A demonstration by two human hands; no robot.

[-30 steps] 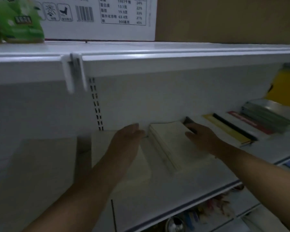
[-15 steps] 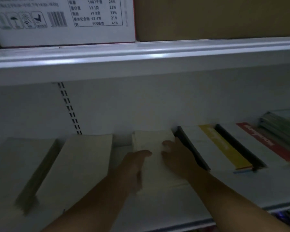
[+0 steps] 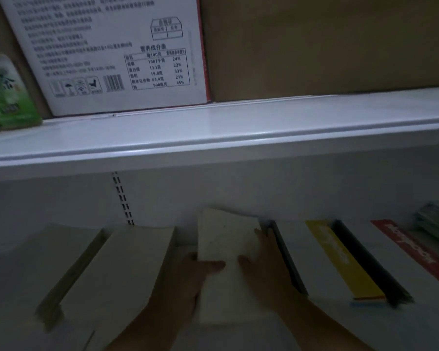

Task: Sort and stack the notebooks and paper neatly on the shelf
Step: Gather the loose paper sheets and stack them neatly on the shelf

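1. The pale stack [image 3: 226, 269] of paper lies flat on the lower shelf [image 3: 238, 338], in the middle of the row of books.
2. The left hand [image 3: 195, 277] grips the left side of the pale stack. Its thumb [image 3: 214, 265] lies bent over the top. Its other fingers are hidden under the stack.
3. The right hand [image 3: 264, 269] holds the right side of the pale stack. Its thumb [image 3: 243, 260] rests on top and its fingers [image 3: 261, 234] press along the right edge, close together.
4. Just left of the pale stack lies a tan notebook [image 3: 132, 272], with a small gap between them. Further left lies a second tan notebook [image 3: 61, 259].
5. Just right of the pale stack, touching the right hand, is a dark-edged book [image 3: 287, 262].
6. Further right lies a white book with a yellow stripe [image 3: 340, 262], then a black strip [image 3: 368, 264], then a white book with a red stripe [image 3: 413, 249].
7. Far right of the pale stack sits a green pile [image 3: 436, 224]. It is blurry.
8. Behind the pale stack and a bit left, a strip of slots [image 3: 123, 198] runs up the back wall.
9. Above the pale stack is the upper shelf [image 3: 213, 133]. On it stand a white printed box [image 3: 117, 54], a brown box [image 3: 314, 46] and, far left, a green bottle [image 3: 5, 92].
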